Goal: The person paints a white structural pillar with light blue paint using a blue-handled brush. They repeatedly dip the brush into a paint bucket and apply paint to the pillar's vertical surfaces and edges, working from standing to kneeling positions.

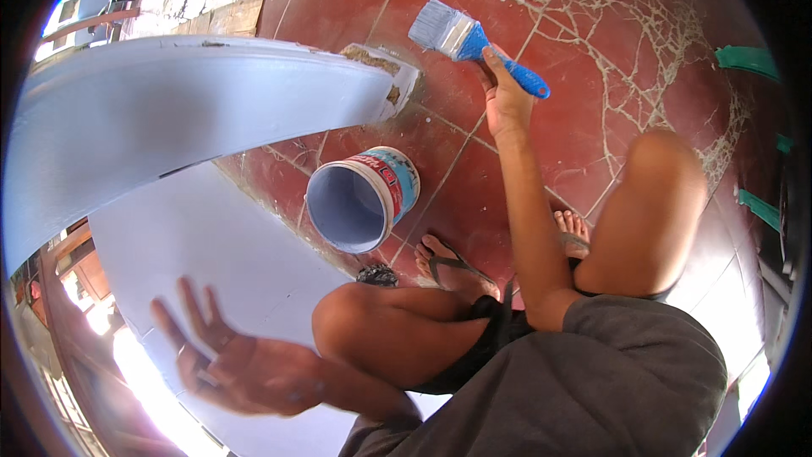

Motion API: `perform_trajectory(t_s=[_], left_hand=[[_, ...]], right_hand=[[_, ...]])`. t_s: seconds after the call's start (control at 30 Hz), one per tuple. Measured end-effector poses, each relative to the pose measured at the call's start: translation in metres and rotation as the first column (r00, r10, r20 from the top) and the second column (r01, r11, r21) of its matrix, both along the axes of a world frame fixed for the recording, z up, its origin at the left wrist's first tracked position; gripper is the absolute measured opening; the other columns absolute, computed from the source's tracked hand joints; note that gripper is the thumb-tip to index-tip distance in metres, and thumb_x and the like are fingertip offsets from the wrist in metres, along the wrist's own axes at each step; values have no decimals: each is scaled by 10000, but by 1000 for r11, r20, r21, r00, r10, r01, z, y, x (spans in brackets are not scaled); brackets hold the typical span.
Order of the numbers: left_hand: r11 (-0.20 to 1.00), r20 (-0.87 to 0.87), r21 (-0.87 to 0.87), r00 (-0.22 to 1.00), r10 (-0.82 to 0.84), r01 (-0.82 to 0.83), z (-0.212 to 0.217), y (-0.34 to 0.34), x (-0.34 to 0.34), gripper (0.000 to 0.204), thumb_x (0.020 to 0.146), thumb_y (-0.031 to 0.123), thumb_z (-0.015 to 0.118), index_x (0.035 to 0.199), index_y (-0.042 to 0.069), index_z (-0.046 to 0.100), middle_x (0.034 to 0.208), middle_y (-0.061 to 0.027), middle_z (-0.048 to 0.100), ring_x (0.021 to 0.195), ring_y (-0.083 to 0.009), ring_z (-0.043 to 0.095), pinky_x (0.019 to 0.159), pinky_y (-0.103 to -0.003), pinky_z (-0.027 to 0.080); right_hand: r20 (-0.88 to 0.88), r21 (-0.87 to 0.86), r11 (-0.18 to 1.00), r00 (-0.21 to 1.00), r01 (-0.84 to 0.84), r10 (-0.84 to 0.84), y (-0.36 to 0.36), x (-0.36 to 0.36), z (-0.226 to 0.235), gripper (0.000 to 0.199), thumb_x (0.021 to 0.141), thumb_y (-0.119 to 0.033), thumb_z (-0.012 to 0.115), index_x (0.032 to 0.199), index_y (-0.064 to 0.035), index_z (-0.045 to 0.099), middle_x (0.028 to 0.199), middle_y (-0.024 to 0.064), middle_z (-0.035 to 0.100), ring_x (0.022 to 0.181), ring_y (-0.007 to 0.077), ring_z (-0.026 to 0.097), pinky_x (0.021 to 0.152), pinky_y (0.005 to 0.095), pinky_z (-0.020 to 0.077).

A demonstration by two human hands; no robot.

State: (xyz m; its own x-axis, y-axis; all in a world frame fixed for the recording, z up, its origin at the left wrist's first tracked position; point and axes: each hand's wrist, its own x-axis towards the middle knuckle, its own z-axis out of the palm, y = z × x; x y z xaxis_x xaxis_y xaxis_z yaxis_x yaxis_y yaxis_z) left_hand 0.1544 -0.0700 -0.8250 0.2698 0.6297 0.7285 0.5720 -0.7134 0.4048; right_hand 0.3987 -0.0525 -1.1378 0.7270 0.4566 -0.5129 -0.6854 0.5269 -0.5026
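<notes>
A wide paintbrush (474,41) with a blue handle and pale-blue paint on its bristles is gripped in my right hand (505,95), held out over the floor. Its bristles point left toward the broken end of the pale-blue wall. My left hand (245,368) is raised at the lower left with fingers spread, slightly blurred, holding nothing. Between the wall and my feet a paint bucket (404,178) stands tilted in view, its mouth facing left. The inside is coated pale blue, and any paint at the bottom is hard to make out.
The pale-blue wall (254,89) has a chipped end (393,76). Another pale-blue surface (211,237) lies at the left. Red floor tiles (338,0) show cracks at the right. A dark crumpled item (376,276) sits by my knee. Green pieces (748,61) are at the right edge.
</notes>
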Motion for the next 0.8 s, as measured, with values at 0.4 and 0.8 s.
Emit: perform_trajectory(t_s=[0.4,0.8], left_hand=[[895,602,-425,696,391,-136,-34,8,26,403,1023,302,451,1315,49,564,1524,-294,364,1230,-443,542,1013,-441,479],[989,204,-21,968,146,-145,-47,-7,-75,492,1028,364,432,1435,91,484,1483,-281,427,1233,-435,544,996,-477,491]], right_hand=[[250,-190,981,965,-36,84,-15,-56,-48,165,896,-65,714,1021,40,692,1022,134,709,936,222,691,893,372,566],[416,-354,931,907,91,70,15,-65,-44,132,847,-89,780,889,13,708,807,32,697,728,80,624,664,237,498]])
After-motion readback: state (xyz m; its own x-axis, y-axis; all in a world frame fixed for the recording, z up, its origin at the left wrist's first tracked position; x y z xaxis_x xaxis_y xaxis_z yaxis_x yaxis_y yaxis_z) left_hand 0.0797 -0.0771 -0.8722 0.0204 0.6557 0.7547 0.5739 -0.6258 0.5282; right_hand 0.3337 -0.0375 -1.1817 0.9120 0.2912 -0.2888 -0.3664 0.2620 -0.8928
